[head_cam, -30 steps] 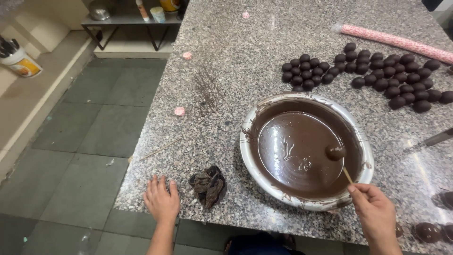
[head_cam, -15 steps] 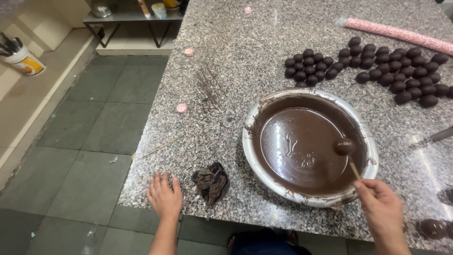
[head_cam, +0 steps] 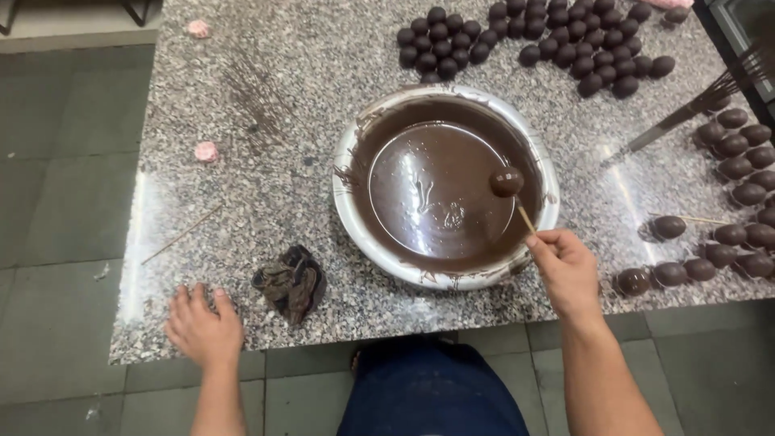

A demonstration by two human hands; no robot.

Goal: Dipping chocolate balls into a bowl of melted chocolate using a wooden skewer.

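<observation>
The ball (head_cam: 506, 182), coated in chocolate, sits on the end of a thin stick (head_cam: 525, 219) over the right side of the bowl (head_cam: 349, 153); whether it hangs just above the melted chocolate (head_cam: 428, 190) or touches it is hard to tell from this angle. Your right hand (head_cam: 565, 270) pinches the lower end of that stick between thumb and fingertips, just outside the bowl's near right rim. Your left hand (head_cam: 203, 324) lies flat on the counter (head_cam: 266, 97) at its near edge, fingers spread, gripping nothing. Just right of it sits a crumpled, chocolate-stained rag (head_cam: 291, 282), close but not touching. A bare stick (head_cam: 182, 234) lies on the stone farther left, and two small pink lumps (head_cam: 207, 151) rest beyond it. Behind the bowl, a cluster of dark uncoated balls (head_cam: 565, 36) is packed together on the counter. To your right, glossy dipped balls (head_cam: 739, 194) lie in rows, one of them with a stick still in it (head_cam: 668, 227). A bundle of sticks (head_cam: 686, 117) lies slanted above them, reaching toward the counter's right edge.
</observation>
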